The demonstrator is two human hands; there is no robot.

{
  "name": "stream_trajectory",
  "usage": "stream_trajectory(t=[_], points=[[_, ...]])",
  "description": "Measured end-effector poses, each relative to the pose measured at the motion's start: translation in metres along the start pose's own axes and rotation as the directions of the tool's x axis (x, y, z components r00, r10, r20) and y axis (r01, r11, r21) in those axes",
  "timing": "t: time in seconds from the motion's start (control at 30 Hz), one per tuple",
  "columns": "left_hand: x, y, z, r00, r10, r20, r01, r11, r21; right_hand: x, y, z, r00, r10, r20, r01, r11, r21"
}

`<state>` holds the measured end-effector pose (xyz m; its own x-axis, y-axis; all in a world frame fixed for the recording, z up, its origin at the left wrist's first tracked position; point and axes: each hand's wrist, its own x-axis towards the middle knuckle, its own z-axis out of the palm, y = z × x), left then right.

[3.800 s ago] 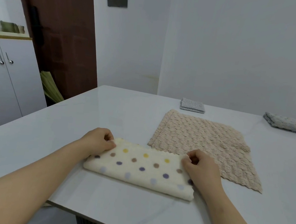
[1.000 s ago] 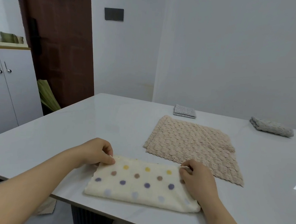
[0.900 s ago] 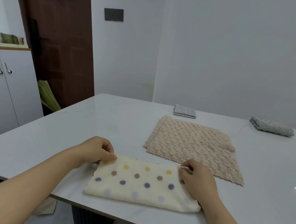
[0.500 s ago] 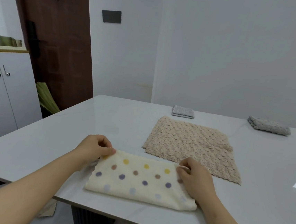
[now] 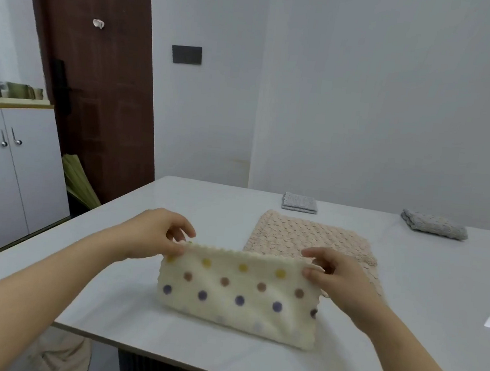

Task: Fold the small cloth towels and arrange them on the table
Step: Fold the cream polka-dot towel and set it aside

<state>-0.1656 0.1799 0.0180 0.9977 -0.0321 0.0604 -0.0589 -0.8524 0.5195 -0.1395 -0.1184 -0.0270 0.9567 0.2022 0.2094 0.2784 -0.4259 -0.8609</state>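
Two bare forearms end in the bare left hand (image 5: pixel 155 235) and the bare right hand (image 5: pixel 339 279). Under the near edge of the white table (image 5: pixel 106 306) beige fabric (image 5: pixel 56 355) shows; perhaps clothing, I cannot tell.

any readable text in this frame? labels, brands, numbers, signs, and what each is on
Nothing readable in this view.
The dark wall plate is blank as far as it shows.
The polka-dot towel carries coloured dots only, no tag in sight.
The items on the cabinet top are too blurred to tell any print.
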Motion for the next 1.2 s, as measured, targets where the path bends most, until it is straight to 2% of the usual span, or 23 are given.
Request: stream_trajectory(t=[0.07, 0.1, 0.17, 0.23, 0.3, 0.37, 0.43, 0.5, 0.6, 0.7, 0.8, 0.9, 0.97, 1.0, 1.07, 1.13, 1.2], points=[[-0.004, 0.006, -0.010, 1.000, 0.017, 0.002, -0.017, 0.998, 0.067, 0.001, -0.009, -0.005, 1.000, -0.018, -0.024, 0.015, 0.994, -0.112], [-0.006, 0.008, -0.015, 1.000, 0.020, -0.015, -0.020, 1.000, 0.024, 0.001, -0.013, -0.008, 0.998, -0.026, -0.053, 0.020, 0.994, -0.108], [-0.011, 0.010, -0.022, 0.999, 0.000, -0.051, -0.010, 0.982, -0.190, 0.000, -0.019, -0.012, 0.994, -0.019, -0.105, 0.023, 0.999, 0.035], [-0.016, 0.012, -0.025, 1.000, -0.019, -0.023, 0.009, 0.925, -0.380, -0.001, -0.023, -0.013, 0.996, 0.020, -0.087, -0.005, 0.986, 0.164], [-0.019, 0.012, -0.021, 0.999, -0.049, -0.009, 0.037, 0.857, -0.514, -0.003, -0.024, -0.010, 0.997, 0.051, -0.064, -0.037, 0.980, 0.195], [-0.020, 0.013, -0.013, 0.993, -0.108, -0.043, 0.055, 0.762, -0.645, -0.004, -0.027, -0.005, 0.991, 0.076, -0.113, -0.040, 0.956, 0.289], [-0.019, 0.014, -0.002, 0.980, -0.176, -0.093, 0.065, 0.725, -0.686, -0.004, -0.029, 0.001, 0.973, 0.132, -0.188, -0.055, 0.929, 0.365], [-0.017, 0.012, 0.013, 0.957, -0.246, -0.153, 0.089, 0.753, -0.652, -0.003, -0.026, 0.009, 0.955, 0.158, -0.251, -0.077, 0.949, 0.305], [-0.012, 0.004, 0.034, 0.947, -0.262, -0.185, 0.125, 0.833, -0.540, 0.001, -0.010, 0.019, 0.954, 0.143, -0.265, -0.126, 0.989, 0.077], [-0.010, -0.010, 0.053, 0.957, -0.266, -0.117, 0.207, 0.907, -0.367, 0.001, 0.010, 0.028, 0.959, 0.177, -0.221, -0.195, 0.979, -0.064], [-0.008, -0.022, 0.075, 0.960, -0.273, -0.069, 0.252, 0.943, -0.219, 0.000, 0.027, 0.036, 0.944, 0.244, -0.224, -0.273, 0.956, -0.109], [-0.005, -0.023, 0.089, 0.941, -0.256, -0.221, 0.258, 0.966, -0.022, 0.001, 0.032, 0.037, 0.928, 0.302, -0.219, -0.326, 0.942, -0.083], [-0.005, -0.011, 0.096, 0.936, -0.104, -0.336, 0.160, 0.976, 0.145, 0.000, 0.031, 0.036, 0.932, 0.316, -0.178, -0.333, 0.940, -0.075], [-0.006, -0.002, 0.101, 0.949, -0.002, -0.315, 0.071, 0.975, 0.209, 0.000, 0.029, 0.036, 0.938, 0.312, -0.154, -0.328, 0.940, -0.092], [-0.010, 0.017, 0.116, 0.982, 0.135, -0.130, -0.091, 0.949, 0.300, -0.003, 0.028, 0.037, 0.948, 0.299, -0.105, -0.313, 0.937, -0.158], [-0.015, 0.026, 0.134, 0.990, 0.095, 0.100, -0.123, 0.934, 0.337, -0.007, 0.027, 0.039, 0.953, 0.300, -0.044, -0.301, 0.919, -0.255], [-0.018, 0.024, 0.145, 0.978, 0.024, 0.207, -0.107, 0.912, 0.396, -0.009, 0.027, 0.038, 0.956, 0.292, 0.004, -0.277, 0.910, -0.308]])
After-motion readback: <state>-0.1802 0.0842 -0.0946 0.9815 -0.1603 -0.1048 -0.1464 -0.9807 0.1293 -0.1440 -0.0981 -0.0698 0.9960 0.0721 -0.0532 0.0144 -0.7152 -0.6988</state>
